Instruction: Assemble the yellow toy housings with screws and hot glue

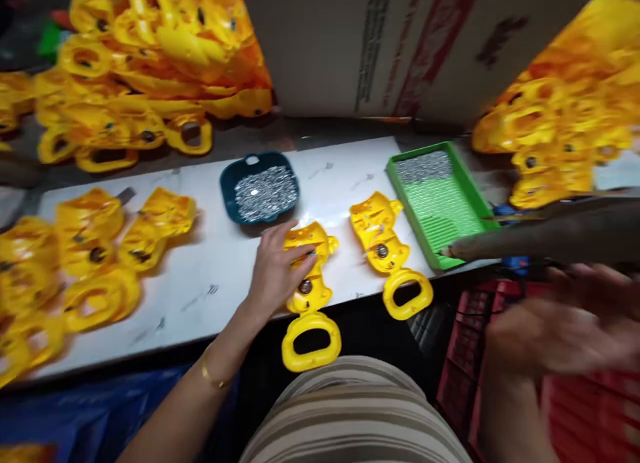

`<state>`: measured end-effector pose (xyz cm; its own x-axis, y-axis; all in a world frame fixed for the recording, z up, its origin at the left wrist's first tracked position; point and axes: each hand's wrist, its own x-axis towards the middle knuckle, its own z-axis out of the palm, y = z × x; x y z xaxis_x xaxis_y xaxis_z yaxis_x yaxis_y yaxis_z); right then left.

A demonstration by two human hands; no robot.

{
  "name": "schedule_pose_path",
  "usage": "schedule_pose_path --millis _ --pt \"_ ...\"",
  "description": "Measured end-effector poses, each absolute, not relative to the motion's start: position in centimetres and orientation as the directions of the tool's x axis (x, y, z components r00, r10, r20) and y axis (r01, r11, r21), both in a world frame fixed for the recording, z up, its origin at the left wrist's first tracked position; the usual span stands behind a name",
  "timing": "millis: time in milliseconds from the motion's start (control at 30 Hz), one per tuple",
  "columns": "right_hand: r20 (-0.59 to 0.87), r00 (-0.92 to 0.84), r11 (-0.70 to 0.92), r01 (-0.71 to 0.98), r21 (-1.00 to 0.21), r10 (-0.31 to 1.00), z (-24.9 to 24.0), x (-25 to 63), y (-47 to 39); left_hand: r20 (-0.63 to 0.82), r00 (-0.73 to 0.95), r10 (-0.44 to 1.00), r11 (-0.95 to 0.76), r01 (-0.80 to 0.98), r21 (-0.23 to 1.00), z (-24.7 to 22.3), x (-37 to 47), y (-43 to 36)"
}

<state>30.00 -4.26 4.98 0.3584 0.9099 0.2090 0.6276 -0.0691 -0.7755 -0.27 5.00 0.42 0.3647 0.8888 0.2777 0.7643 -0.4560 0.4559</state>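
Head | left hand (280, 266) curled over yellow plastic ring-handled shell (321, 295) on white marbled surface (215, 263), grip unclear | right hand (563, 333) blurred, state unreadable | risk: bumping overhanging ring (313, 362) could topple shell

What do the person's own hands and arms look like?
The left hand has no glove, and a thin gold-coloured bracelet circles that wrist. The right hand is blurry, but no glove shows on it. No sleeves show on either forearm.
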Motion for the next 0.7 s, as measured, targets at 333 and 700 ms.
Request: schedule_pose_path --millis 333,700 --pt "0.284 0.365 0.159 0.336 -0.928 0.887 8.3 34.3 0.1 0.242 0.354 0.903 -0.429 0.737 0.522 0.5 -0.3 5.2" --pt "0.495 0.559 0.451 0.227 -0.863 0.665 5.9 35.1 6.3 0.222 0.34 0.914 -0.406 0.749 0.524 0.4 0.0 4.7"
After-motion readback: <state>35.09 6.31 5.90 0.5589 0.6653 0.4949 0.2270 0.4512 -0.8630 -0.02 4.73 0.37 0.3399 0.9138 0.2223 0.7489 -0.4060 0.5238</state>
